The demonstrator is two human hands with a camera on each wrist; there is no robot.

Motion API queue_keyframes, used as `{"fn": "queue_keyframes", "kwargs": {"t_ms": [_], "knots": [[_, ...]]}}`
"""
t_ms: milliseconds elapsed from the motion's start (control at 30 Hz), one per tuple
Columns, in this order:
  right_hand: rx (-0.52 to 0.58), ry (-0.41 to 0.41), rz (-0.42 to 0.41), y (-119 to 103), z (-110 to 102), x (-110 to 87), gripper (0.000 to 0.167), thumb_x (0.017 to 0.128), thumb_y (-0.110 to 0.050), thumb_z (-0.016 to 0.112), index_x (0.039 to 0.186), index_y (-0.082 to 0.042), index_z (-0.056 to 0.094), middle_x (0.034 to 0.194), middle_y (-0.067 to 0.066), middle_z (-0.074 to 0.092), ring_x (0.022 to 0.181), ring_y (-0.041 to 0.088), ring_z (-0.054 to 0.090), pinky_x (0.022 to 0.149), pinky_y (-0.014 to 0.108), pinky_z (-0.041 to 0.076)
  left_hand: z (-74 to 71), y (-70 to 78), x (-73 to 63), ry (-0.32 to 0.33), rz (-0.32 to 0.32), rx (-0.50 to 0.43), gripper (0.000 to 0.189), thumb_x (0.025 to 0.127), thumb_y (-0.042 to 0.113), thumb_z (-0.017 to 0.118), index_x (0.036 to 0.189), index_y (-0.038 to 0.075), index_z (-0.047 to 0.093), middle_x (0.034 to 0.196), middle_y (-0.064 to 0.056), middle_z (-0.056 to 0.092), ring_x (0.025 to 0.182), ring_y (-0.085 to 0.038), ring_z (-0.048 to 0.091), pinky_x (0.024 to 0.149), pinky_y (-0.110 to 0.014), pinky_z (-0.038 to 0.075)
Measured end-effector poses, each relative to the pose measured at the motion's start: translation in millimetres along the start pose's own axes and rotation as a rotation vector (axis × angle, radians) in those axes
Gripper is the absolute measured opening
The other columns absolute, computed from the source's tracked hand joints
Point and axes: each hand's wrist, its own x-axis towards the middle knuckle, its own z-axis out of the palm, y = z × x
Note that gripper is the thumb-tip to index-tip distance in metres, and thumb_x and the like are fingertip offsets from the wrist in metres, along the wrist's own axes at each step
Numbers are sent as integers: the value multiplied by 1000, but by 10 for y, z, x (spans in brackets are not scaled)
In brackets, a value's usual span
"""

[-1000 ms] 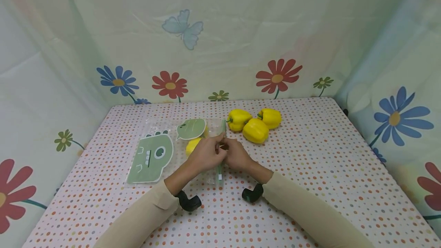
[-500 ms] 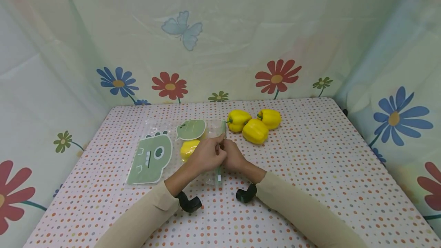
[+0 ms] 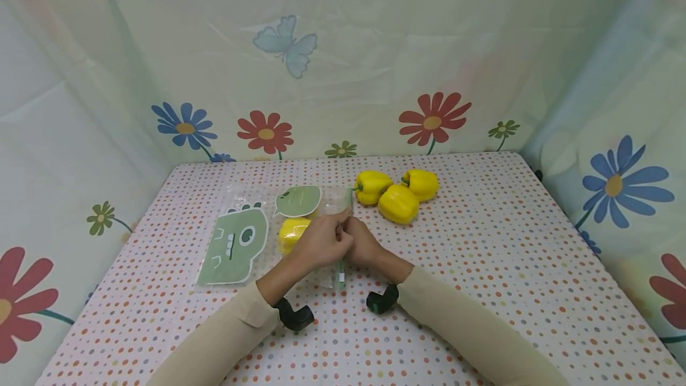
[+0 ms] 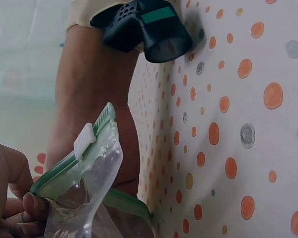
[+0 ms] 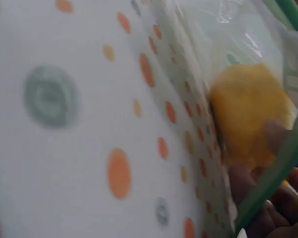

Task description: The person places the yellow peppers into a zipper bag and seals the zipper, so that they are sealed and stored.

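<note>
A clear zip bag (image 3: 331, 195) with green monster prints lies flat, its green-edged mouth towards the right. Inside it is a yellow bell pepper (image 3: 292, 233), seen through the plastic. My left hand (image 3: 323, 242) pinches the green rim of the mouth; its fingertips on the rim and the white slider (image 4: 84, 141) show in the left wrist view. My right hand (image 3: 365, 246) reaches into the mouth, its fingers mostly hidden behind the left hand. In the right wrist view fingertips (image 5: 275, 138) meet the near side of the bagged pepper, past the green rim.
A cluster of three yellow bell peppers (image 3: 398, 203) sits just beyond the bag's mouth, to the right. The table has a dotted cloth (image 3: 471, 243). Flower-printed curtains (image 3: 343, 100) stand behind and at both sides. A black wrist camera (image 3: 383, 299) hangs under the right sleeve.
The bagged pepper has moved left, deeper into the bag, and my right hand has shifted slightly left. My left hand stays at the rim. The last half second shows almost no movement.
</note>
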Motion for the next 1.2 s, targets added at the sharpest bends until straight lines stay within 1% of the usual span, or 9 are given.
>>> {"fn": "queue_keyframes", "kwargs": {"t_ms": [100, 200, 333, 567, 733, 833, 933, 1100, 1200], "knots": [[-11, -24, 28, -25, -72, -36, 18, 89, -7, 57, 105, -1, 64, 85, 4, 61, 74, 13, 53, 66, 24, 46, -2, 7, 0, 1, 2, 4, 64, 81, 13, 52, 144, 0, 48, 47, 9, 29, 41, -6, 21, 39, -20, 20], [14, -16, 89, -53, -149, -89, 34, 87, -6, 60, 121, -2, 60, 107, 7, 68, 95, 20, 63, 85, 34, 53, -4, 13, -3, 0, -2, 4, 64, 82, 14, 53, 144, 0, 47, 48, 8, 32, 41, -6, 23, 39, -19, 22], [43, 37, 114, -81, -266, -174, 41, 87, -6, 64, 128, -7, 61, 123, 8, 67, 116, 26, 63, 100, 45, 50, -12, 12, -10, -7, -12, -11, 65, 82, 14, 54, 145, 0, 45, 48, 8, 34, 41, -6, 25, 39, -19, 23], [-45, 279, 45, -56, -565, -357, 21, 92, -18, 68, 112, -11, 71, 110, 4, 72, 96, 20, 68, 77, 32, 57, -14, -1, -11, -1, -3, -26, 63, 83, 13, 53, 144, 0, 47, 45, 8, 32, 39, -6, 22, 37, -19, 20], [-84, 489, 108, 26, -782, -462, 18, 92, -16, 67, 108, -9, 70, 111, 8, 69, 98, 24, 65, 80, 36, 53, -7, -2, -5, 5, -7, -26, 63, 83, 12, 53, 145, 1, 47, 45, 9, 32, 40, -5, 21, 37, -19, 20], [-97, 560, 156, 114, -877, -504, 24, 91, -14, 68, 113, -6, 66, 121, 14, 62, 105, 30, 61, 84, 41, 51, -12, 6, -5, -1, -11, -28, 63, 83, 13, 52, 145, 2, 46, 45, 8, 31, 40, -5, 20, 37, -19, 20], [-100, 576, 208, 214, -935, -524, 34, 90, -15, 69, 121, -4, 62, 129, 18, 53, 114, 35, 54, 92, 46, 49, -12, 8, -5, -4, -13, -30, 64, 83, 13, 52, 145, 1, 46, 45, 8, 31, 39, -6, 20, 37, -19, 20], [-67, 516, 337, 334, -973, -530, 52, 89, -20, 70, 134, -2, 52, 140, 21, 44, 130, 40, 43, 111, 54, 36, -13, 14, -4, -8, -25, -33, 63, 83, 13, 52, 145, 1, 46, 45, 8, 31, 39, -6, 21, 37, -20, 21], [-36, 484, 376, 377, -965, -532, 59, 88, -21, 71, 139, -2, 46, 144, 20, 42, 134, 41, 42, 113, 54, 34, -18, 21, -4, -9, -25, -30, 63, 83, 13, 52, 145, 1, 46, 45, 8, 31, 39, -6, 22, 37, -19, 21]]}}
